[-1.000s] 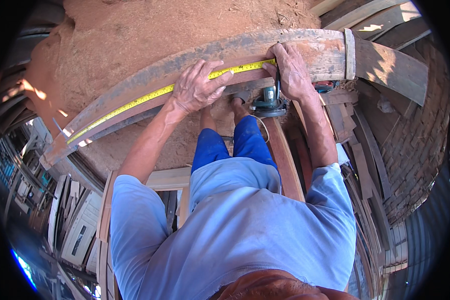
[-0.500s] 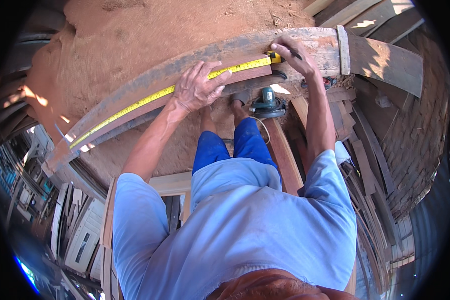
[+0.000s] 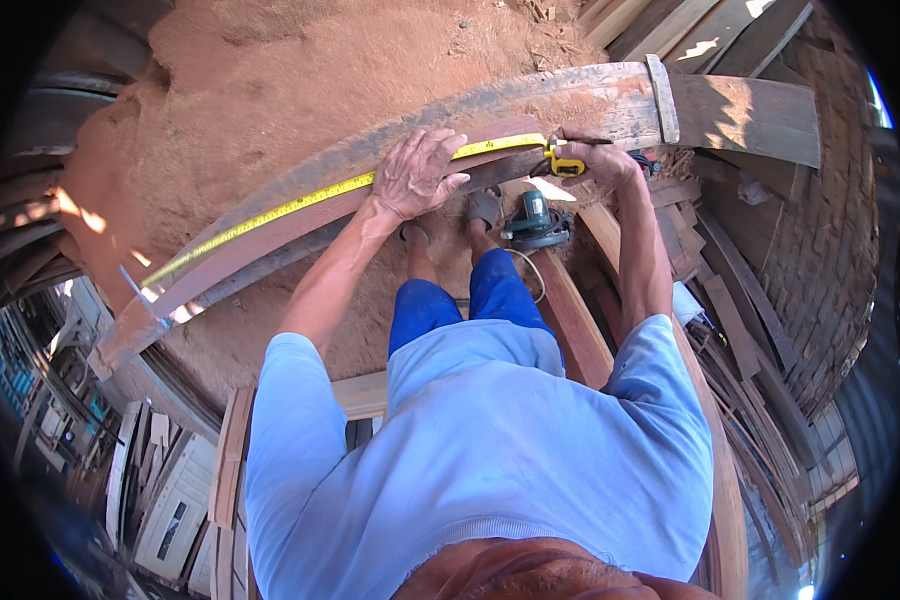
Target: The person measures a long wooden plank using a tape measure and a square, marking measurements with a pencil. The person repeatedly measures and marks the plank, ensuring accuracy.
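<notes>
A long yellow tape measure blade [image 3: 300,204] runs along a narrow reddish board [image 3: 270,232], which lies on a wider worn plank. My left hand [image 3: 417,172] lies over the blade and board, fingers stretched and thumb apart. To its right, my right hand [image 3: 595,160] grips the yellow and black tape measure case [image 3: 567,166] just off the board's near edge. The blade bends down into the case there. A thin dark stick-like thing shows by the right fingers; its kind is unclear.
A dark green circular power saw [image 3: 536,222] sits on the ground near my feet, its pale cord looping beside it. A wooden cleat [image 3: 662,100] crosses the worn plank [image 3: 610,92] at right. Stacked boards [image 3: 745,345] lie at right; reddish dirt [image 3: 300,70] spreads beyond the plank.
My right hand has brought the tape case from the board's end toward me, turning it, and the blade now bends there. My left hand stays on the blade and board. The view has shifted slightly.
</notes>
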`<action>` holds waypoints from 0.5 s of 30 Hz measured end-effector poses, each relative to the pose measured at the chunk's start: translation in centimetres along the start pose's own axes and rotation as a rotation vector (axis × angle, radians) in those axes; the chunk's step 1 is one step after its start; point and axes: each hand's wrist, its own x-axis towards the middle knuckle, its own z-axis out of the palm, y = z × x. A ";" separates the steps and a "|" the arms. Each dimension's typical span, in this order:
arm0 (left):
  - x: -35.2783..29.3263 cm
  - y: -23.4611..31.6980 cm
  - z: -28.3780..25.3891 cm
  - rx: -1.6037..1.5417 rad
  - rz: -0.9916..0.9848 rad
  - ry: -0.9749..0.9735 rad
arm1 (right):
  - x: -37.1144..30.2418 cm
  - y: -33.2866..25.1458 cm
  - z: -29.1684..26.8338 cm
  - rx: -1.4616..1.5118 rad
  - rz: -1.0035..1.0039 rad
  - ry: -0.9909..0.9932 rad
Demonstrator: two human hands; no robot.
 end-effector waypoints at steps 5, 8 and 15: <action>-0.4 0.0 -0.3 0.010 0.039 -0.026 | -3.6 -0.2 3.2 -0.454 -0.283 0.006; -0.8 0.7 -1.5 0.051 0.097 -0.046 | -5.2 0.2 6.4 -0.719 -0.203 0.117; -2.8 4.0 -3.6 0.127 0.160 -0.034 | -7.4 1.2 14.9 -0.554 -0.112 0.024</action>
